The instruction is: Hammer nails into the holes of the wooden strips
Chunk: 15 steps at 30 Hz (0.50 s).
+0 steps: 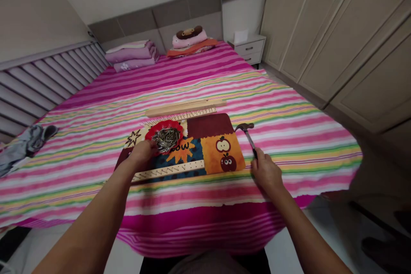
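Hammer handle point(250, 141), lower part hidden in right grip point(266, 172)

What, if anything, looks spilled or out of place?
No clear spill: the nails sit in the red dish at the left hand. The setting looks odd: a nail-studded strip lies on a mat over a soft bed, with a hammer in the right hand. Grey cloth lies crumpled at far left.

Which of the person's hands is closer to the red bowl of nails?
Left. The left hand is at the near-left edge of the red bowl; the right hand is farther off to the right, gripping a hammer.
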Tool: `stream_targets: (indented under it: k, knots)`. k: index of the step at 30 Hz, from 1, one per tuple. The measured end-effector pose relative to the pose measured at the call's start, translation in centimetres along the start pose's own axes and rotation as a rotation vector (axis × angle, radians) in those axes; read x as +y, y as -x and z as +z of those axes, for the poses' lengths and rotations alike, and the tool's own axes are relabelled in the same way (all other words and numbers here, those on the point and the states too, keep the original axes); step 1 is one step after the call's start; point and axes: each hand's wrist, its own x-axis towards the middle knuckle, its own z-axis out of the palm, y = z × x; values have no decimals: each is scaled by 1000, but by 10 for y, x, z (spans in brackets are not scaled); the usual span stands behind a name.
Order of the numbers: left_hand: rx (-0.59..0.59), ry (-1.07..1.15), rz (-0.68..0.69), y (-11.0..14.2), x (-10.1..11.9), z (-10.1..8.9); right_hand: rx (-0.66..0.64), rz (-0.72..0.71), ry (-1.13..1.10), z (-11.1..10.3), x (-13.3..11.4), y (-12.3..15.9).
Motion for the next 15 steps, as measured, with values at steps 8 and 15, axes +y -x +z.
stream_targets:
  k: [8,15]
  knots:
    - [0,793,-170,15,-27,-9,32,-29,-3,4,1,-1]
    - [134,1176,-256,19,-15,-9,18,-16,-20,1,0,-1]
